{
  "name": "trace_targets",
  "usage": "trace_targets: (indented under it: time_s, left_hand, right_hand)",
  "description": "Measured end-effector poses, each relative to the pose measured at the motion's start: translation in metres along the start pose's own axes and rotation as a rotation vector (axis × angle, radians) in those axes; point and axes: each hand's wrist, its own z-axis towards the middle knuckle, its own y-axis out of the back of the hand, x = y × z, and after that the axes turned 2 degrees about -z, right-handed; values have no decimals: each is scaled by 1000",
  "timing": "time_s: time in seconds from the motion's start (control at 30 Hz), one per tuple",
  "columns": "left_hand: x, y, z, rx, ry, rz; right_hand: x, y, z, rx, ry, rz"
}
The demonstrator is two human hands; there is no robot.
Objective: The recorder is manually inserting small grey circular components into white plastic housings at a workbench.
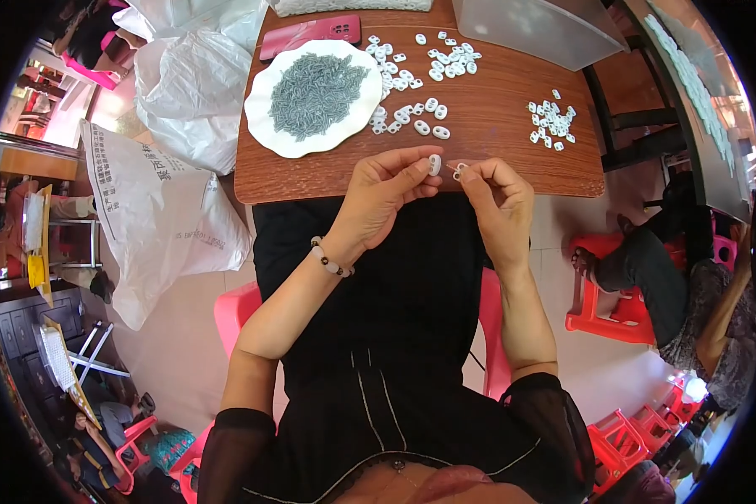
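Note:
Above the near edge of the table, my left hand (pixel 376 191) is closed in a pinch on a white oval plastic piece (pixel 434 165) with two holes. Just to its right, my right hand (pixel 504 206) pinches a small white looped piece (pixel 459 170); a thin reddish bit shows at its fingertips, too small to name. The two held pieces are close together, with a narrow gap between them. Several similar white two-hole pieces (pixel 431 105) lie loose beyond my hands. Left of these stands a white wavy-rimmed plate (pixel 260 123) heaped with small grey rod-like pieces (pixel 315 97).
The brown wooden table (pixel 487 134) also carries a dark pink phone (pixel 307 36), a grey bin (pixel 538 29) and a separate cluster of small white pieces (pixel 552 124) at right. White sacks (pixel 155 210) stand on the floor at left. People sit nearby on red stools (pixel 609 311).

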Motion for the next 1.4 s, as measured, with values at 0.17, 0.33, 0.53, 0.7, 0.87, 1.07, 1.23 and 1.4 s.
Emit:
trace_targets:
  time_s: [0.17,0.33,0.53,0.7,0.87,1.07,1.23,1.4]
  left_hand:
    - [1,2,-4,-9,-4,10]
    - [-1,1,-5,-26,-2,56]
    - [0,1,-6,-34,-7,70]
    - [1,2,-6,-35,-25,83]
    - [0,1,-7,-33,-34,102]
    - [-1,1,-7,-27,-19,98]
    - [0,1,-7,-52,3,80]
    - [-1,1,-7,-37,21,50]
  right_hand:
    - [-1,-1,-2,34,4,-50]
    - [-5,-1,-2,29,-14,-18]
    - [-9,-2,-2,39,-26,-13]
    - [-8,-4,-2,25,-21,3]
    - [-3,-4,-2,11,-19,-62]
    - [-4,-2,-2,24,-16,-72]
    - [-6,-4,-2,3,32,-7]
    - [-7,-4,-3,2,27,-25]
